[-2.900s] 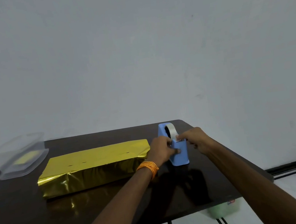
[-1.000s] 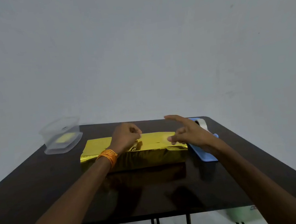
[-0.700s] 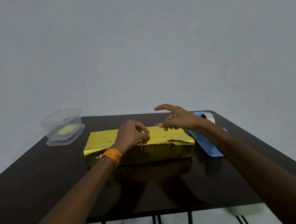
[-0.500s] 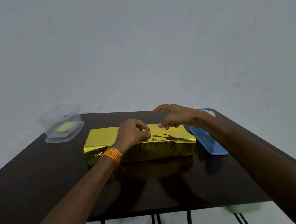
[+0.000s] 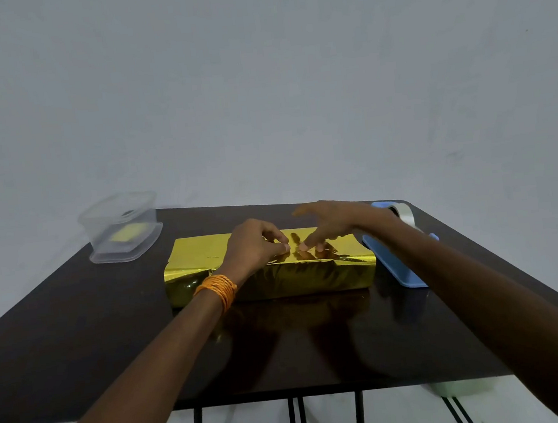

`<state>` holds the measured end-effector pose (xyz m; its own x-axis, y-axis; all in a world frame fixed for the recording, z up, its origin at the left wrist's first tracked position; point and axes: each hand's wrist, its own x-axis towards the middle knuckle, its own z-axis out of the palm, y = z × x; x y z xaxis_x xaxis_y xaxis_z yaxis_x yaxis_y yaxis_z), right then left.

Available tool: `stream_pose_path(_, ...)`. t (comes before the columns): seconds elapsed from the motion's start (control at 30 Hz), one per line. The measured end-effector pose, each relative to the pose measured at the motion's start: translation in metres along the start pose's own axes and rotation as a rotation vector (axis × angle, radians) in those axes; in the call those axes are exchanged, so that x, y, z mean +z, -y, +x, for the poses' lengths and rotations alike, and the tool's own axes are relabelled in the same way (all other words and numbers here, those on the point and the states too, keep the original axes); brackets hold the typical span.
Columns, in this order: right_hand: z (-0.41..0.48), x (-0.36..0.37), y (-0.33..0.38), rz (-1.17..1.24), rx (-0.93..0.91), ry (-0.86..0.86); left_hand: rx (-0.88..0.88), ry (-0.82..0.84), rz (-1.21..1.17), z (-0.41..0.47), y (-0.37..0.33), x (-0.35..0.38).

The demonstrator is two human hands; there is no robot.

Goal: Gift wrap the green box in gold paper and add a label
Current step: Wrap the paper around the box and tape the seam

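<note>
The box wrapped in gold paper (image 5: pixel 200 257) lies lengthwise at the middle of the dark table (image 5: pixel 77 336). My left hand (image 5: pixel 254 248), with an orange thread band on the wrist, rests on the box's top, thumb and forefinger pinched at the paper seam. My right hand (image 5: pixel 330 223) hovers beside it with fingers spread, its fingertips pressing the paper just right of the left fingertips. I cannot make out a tape strip under the fingers. A yellow label pad (image 5: pixel 126 233) lies inside a clear container.
A blue tape dispenser (image 5: pixel 397 267) with a white roll (image 5: pixel 405 213) lies flat just right of the box, partly behind my right forearm. The clear plastic container (image 5: pixel 121 228) sits at the table's far left corner. A pale green object (image 5: pixel 461 386) shows below the table's right edge.
My hands left the tape dispenser, which now lies flat, and moved onto the box's top. Over the last second my right hand closed in toward the left until the fingertips nearly meet.
</note>
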<state>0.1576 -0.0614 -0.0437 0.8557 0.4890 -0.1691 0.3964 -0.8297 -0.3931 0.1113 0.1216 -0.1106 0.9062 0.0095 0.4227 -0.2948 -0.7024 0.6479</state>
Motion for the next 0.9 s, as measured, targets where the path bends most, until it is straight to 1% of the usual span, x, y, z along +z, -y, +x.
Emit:
stream_pose_path(0.1, -0.005, -0.005, -0.010, -0.025, 0.097, -0.014, 0.000, 0.002, -0.025, -0.002, 0.000, -0.001)
stream_pose_path(0.23, -0.018, -0.009, -0.040, 0.077, 0.160, -0.066, -0.002, 0.009, -0.025, -0.002, 0.000, -0.002)
stream_pose_path(0.3, -0.024, -0.008, -0.049, 0.123, 0.152, -0.133, -0.016, 0.007, -0.007, -0.002, -0.001, -0.001)
stream_pose_path(0.43, -0.014, 0.016, -0.045, 0.165, 0.060, -0.392, -0.041, -0.027, 0.022, -0.003, -0.004, 0.002)
stream_pose_path(0.53, -0.008, 0.043, -0.042, 0.226, 0.064, -0.450, -0.054, -0.044, 0.103, -0.003, -0.009, 0.006)
stream_pose_path(0.67, -0.016, 0.055, -0.053, 0.358, 0.113, -0.527, -0.108, 0.001, 0.149, -0.002, -0.017, 0.003)
stream_pose_path(0.77, -0.018, 0.061, -0.058, 0.358, 0.109, -0.554, -0.135, 0.024, 0.150, 0.000, -0.018, 0.002)
stream_pose_path(0.87, -0.024, 0.061, -0.057, 0.317, 0.100, -0.667, -0.136, 0.028, 0.153, 0.000, -0.018, 0.002)
stream_pose_path(0.9, -0.027, 0.061, -0.055, 0.296, 0.095, -0.682, -0.133, 0.026, 0.157, 0.000, -0.017, 0.002)
